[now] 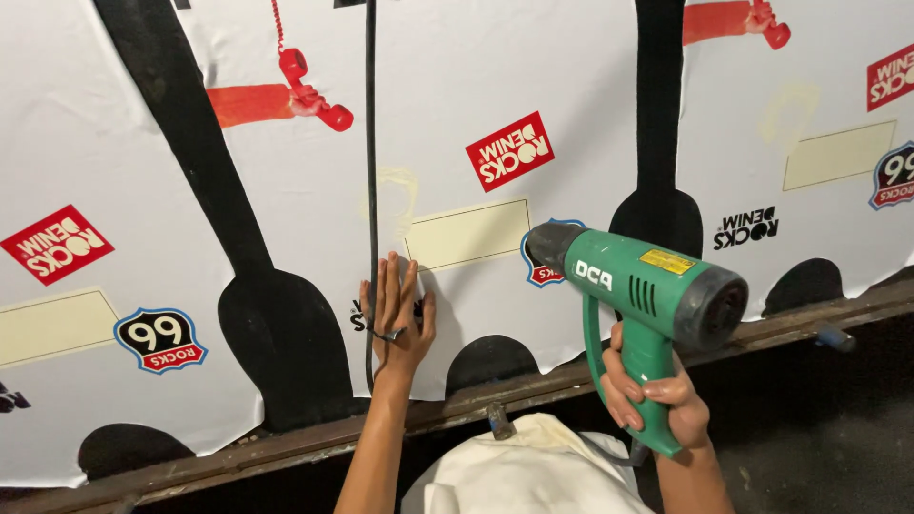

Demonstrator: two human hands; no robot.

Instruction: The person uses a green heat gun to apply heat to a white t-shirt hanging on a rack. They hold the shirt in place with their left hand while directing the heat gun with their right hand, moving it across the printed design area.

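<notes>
The left hand (395, 319) lies released, fingers flat on the printed white sheet (457, 86). Beside it, the right hand (657, 395) is clenched around a green heat gun (647, 290).

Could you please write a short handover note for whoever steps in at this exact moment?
Left hand: flat, fingers spread, pressed on the white printed sheet beside the black seam line.
Right hand: gripping the green heat gun by its handle, nozzle pointing toward the sheet near the left hand.
The sheet's lower edge hangs wavy over the wooden rail. White cloth lies below.
How much is bonded cannot be told.
</notes>
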